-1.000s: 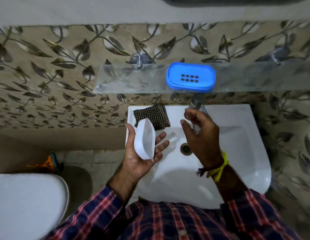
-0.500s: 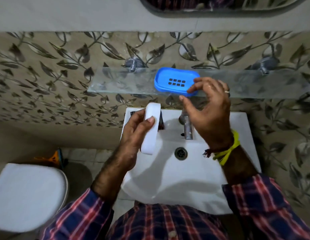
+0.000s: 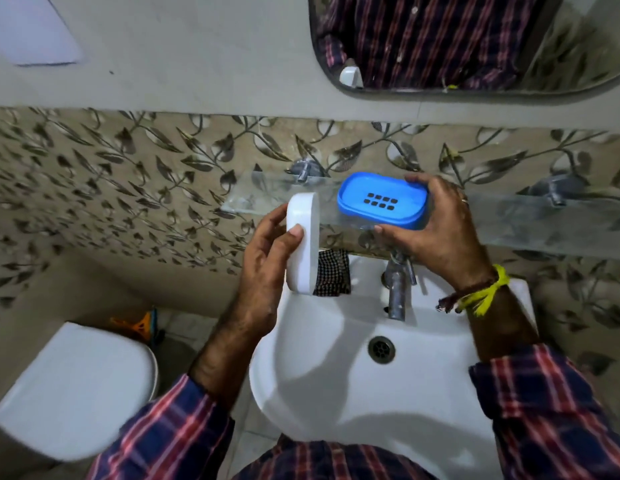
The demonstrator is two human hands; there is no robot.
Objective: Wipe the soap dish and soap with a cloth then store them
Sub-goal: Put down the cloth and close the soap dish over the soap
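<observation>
Left hand (image 3: 267,268) grips smooth white oval soap (image 3: 301,244); right hand (image 3: 436,230) clasps blue slotted dish (image 3: 381,199).

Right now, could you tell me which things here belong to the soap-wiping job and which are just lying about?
For the job: white soap in left hand; blue soap dish in right hand; checked cloth; glass shelf.
Lying about: tap, sink, mirror, toilet.
</observation>
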